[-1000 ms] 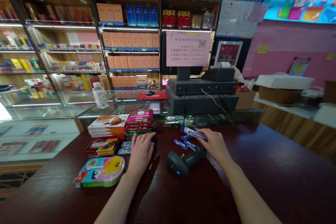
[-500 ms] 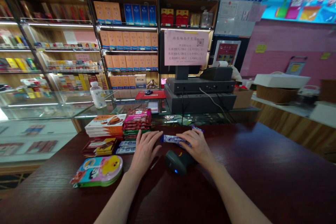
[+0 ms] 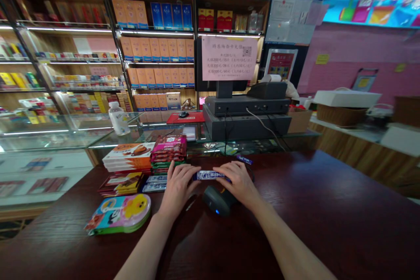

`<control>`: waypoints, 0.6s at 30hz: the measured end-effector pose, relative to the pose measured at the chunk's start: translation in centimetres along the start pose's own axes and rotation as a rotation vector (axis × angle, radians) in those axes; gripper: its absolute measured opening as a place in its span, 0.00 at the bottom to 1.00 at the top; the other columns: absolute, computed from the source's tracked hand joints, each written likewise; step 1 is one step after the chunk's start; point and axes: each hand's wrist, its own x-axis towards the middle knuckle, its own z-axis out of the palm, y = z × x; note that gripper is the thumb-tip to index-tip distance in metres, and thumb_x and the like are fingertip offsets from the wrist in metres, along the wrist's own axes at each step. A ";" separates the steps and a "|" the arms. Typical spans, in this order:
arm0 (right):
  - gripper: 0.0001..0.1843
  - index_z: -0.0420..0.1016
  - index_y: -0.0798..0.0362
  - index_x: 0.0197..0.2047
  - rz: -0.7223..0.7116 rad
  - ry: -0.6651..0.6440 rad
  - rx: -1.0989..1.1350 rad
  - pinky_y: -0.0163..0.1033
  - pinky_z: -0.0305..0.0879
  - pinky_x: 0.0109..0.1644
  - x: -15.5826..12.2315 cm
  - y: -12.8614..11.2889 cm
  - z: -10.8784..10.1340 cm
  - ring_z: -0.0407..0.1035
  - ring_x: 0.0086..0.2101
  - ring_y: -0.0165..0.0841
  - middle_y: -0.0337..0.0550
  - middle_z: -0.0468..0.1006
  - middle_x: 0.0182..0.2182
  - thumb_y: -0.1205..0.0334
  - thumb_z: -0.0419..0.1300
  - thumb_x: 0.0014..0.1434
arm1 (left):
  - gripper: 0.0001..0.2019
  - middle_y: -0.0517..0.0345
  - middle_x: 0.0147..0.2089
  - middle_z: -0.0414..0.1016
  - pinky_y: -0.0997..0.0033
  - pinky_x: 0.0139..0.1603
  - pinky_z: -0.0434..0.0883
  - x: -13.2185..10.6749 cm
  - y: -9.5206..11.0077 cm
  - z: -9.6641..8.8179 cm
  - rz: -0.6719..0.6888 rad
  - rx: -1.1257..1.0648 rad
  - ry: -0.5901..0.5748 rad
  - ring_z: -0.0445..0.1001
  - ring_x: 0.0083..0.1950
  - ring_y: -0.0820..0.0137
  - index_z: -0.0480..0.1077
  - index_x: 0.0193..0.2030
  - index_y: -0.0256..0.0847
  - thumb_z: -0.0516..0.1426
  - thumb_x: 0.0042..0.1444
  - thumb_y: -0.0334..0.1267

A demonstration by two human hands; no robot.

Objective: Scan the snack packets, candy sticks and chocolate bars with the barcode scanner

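A slim blue-and-white wrapped packet [image 3: 208, 175] lies level between my hands. My left hand [image 3: 178, 187] pinches its left end with thumb and fingers. At its right end, my right hand [image 3: 240, 184] is closed around the wrapper, hiding that part. Just below the packet, a dark barcode scanner [image 3: 216, 201] with a small blue light rests on the table, partly under my right hand. Another blue packet [image 3: 244, 159] lies beyond my right hand. Similar blue-and-white packets [image 3: 155, 183] lie to the left of my left hand.
Left on the dark wooden table [image 3: 315, 227] are white-and-orange boxes [image 3: 129, 156], pink snack packs [image 3: 169, 148], red-and-yellow packs [image 3: 122, 183] and a colourful duck-pattern book-like item [image 3: 120, 213]. Behind stand a glass counter, a bottle [image 3: 118, 118] and a cash register [image 3: 247, 118].
My left hand has come onto the packet's left end. The packet is straighter and slightly nearer my body, and my right hand has shifted left with it.
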 end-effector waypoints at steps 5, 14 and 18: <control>0.17 0.73 0.46 0.57 0.013 -0.003 -0.005 0.49 0.57 0.57 0.0 0.0 -0.4 0.73 0.47 0.38 0.42 0.80 0.47 0.62 0.63 0.64 | 0.16 0.56 0.52 0.79 0.39 0.73 0.46 -0.1 -0.2 0.0 0.005 0.009 0.016 0.73 0.56 0.62 0.71 0.57 0.49 0.59 0.62 0.41; 0.26 0.64 0.47 0.64 0.054 0.072 -0.070 0.52 0.58 0.61 -0.7 2.3 -1.3 0.71 0.51 0.41 0.46 0.79 0.52 0.64 0.60 0.63 | 0.16 0.56 0.52 0.80 0.41 0.73 0.46 -0.5 -1.3 -0.8 -0.060 0.052 0.112 0.73 0.56 0.62 0.70 0.57 0.49 0.58 0.63 0.41; 0.22 0.67 0.47 0.61 0.057 0.142 -0.058 0.52 0.59 0.61 -1.0 2.8 -1.3 0.72 0.51 0.42 0.47 0.79 0.51 0.63 0.58 0.65 | 0.16 0.56 0.51 0.80 0.41 0.72 0.49 -0.7 -1.8 -0.7 -0.065 0.059 0.131 0.74 0.55 0.61 0.70 0.57 0.51 0.58 0.63 0.41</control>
